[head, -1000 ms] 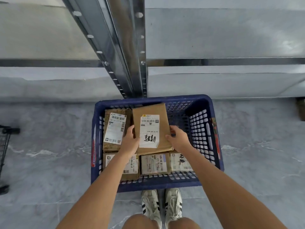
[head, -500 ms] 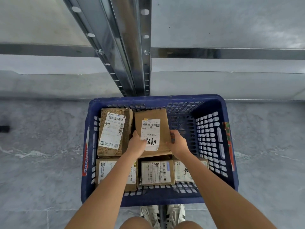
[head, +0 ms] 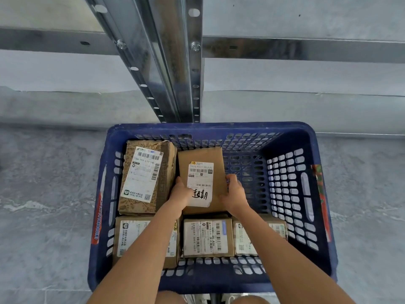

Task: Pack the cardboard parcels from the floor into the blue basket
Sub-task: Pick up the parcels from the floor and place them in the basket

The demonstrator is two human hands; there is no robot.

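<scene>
A blue plastic basket [head: 291,194] stands on the grey floor in front of me. Inside it I hold a brown cardboard parcel [head: 202,159] with a white label and black handwriting. My left hand [head: 180,191] grips its near left edge and my right hand [head: 234,194] its near right edge. It sits low in the basket's back row, beside a patterned parcel [head: 142,176] at the back left. Three more labelled parcels fill the front row: a left one [head: 131,238], a middle one [head: 207,236] and a right one [head: 245,240].
A metal shelf upright [head: 175,73] rises just behind the basket, with a horizontal rail [head: 306,48] across the back. The basket's back right part shows bare mesh bottom. My shoes [head: 232,298] show at the near edge, below the basket.
Both hands have lowered the handwritten parcel deeper into the basket's back row, next to the patterned parcel. The view has shifted closer over the basket.
</scene>
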